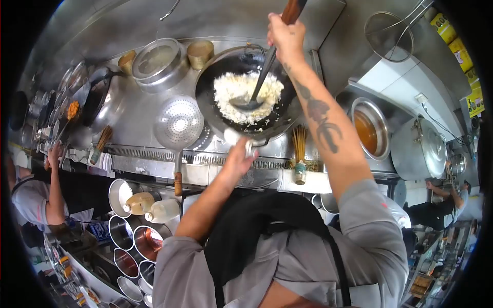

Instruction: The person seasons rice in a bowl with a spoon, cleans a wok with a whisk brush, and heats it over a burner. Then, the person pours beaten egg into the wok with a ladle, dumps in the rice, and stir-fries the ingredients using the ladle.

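Note:
A black wok sits on the stove in front of me, with white and pale yellow rice spread over its bottom. My right hand is wrapped round the wooden handle of a long ladle, whose dark bowl rests in the rice. At the wok's near rim, my left hand grips a folded white cloth against the wok's handle. The part of the handle under the cloth is hidden.
Left of the wok lies a perforated skimmer. A bamboo brush stands near the stove's front edge. To the right are a pot of orange-brown liquid and a large lidded pot. Co-workers work at both sides.

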Action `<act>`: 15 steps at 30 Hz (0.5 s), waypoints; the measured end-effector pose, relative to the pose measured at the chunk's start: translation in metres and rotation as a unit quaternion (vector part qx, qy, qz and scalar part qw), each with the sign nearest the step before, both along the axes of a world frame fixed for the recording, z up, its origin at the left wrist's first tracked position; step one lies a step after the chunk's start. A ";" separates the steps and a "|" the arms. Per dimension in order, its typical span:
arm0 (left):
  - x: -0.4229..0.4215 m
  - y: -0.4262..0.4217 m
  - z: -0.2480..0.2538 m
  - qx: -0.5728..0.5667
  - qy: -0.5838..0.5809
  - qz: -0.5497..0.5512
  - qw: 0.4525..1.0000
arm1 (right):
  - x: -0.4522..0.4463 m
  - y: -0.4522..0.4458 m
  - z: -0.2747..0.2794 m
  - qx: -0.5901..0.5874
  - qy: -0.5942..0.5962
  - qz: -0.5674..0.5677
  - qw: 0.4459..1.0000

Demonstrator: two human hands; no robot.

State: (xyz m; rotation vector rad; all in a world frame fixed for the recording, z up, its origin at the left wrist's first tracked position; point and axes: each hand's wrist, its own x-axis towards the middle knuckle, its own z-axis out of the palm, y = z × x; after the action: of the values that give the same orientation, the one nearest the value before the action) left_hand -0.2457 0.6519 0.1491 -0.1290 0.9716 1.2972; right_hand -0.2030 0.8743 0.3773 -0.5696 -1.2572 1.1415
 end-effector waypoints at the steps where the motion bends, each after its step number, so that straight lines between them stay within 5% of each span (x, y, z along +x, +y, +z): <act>1: 0.005 -0.018 -0.031 0.005 0.008 -0.007 1.000 | 0.003 -0.005 0.007 -0.004 0.009 -0.002 1.000; 4: 0.018 -0.063 -0.038 0.029 0.050 -0.035 0.998 | 0.027 -0.027 0.073 0.092 0.024 0.019 0.995; 6: 0.008 -0.038 -0.028 0.019 0.021 0.008 1.000 | 0.055 -0.057 0.126 0.126 -0.080 -0.127 0.981; 8: -0.025 0.009 -0.039 0.091 0.005 0.024 0.996 | 0.074 -0.063 0.169 0.134 0.104 -0.026 0.985; 11: -0.028 0.053 -0.025 0.009 0.043 0.013 0.999 | 0.098 -0.078 0.192 0.212 0.126 0.088 0.965; 12: -0.027 0.057 -0.028 0.011 0.043 0.015 0.999 | 0.105 -0.060 0.190 0.219 0.076 0.139 0.963; 15: -0.026 0.060 -0.035 0.001 0.044 0.020 0.999 | 0.061 -0.029 0.098 0.181 0.004 -0.019 0.983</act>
State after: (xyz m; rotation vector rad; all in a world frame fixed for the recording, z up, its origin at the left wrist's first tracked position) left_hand -0.2714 0.7124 0.1137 -0.0914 1.0476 1.3492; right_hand -0.1422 0.8449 0.4751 -0.3141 -1.4007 0.8552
